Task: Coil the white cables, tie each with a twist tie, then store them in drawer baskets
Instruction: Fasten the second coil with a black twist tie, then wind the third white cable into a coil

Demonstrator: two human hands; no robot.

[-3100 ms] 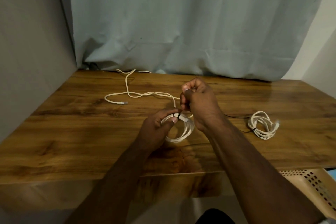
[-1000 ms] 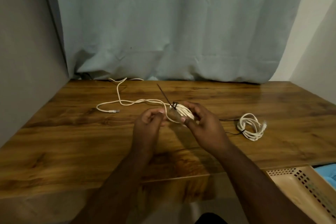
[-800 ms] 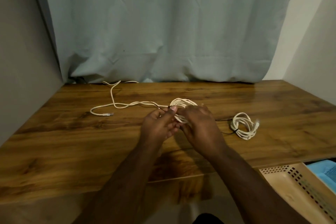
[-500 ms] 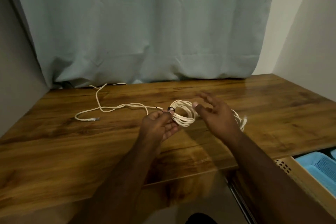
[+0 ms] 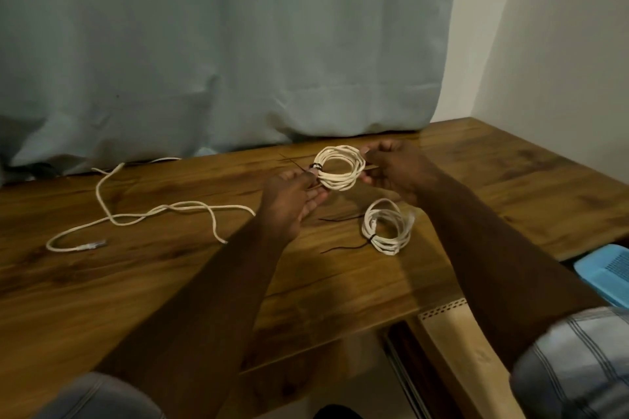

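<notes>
You hold the tied cable coil (image 5: 339, 168) above the desk (image 5: 102, 282) at frame centre, left hand (image 5: 292, 201) pinching its black twist tie (image 5: 316, 166), right hand (image 5: 396, 170) pinching the opposite side. Tying looks finished; next, carry it to the beige drawer basket (image 5: 452, 326), lower right.

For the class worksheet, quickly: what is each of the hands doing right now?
Left hand: pinching the coiled cable at its black tie.
Right hand: gripping the coil's opposite side.

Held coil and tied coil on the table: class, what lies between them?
In the head view, only bare wooden table shows between the held coil and the tied coil; a loose black tie lies just left.
</notes>
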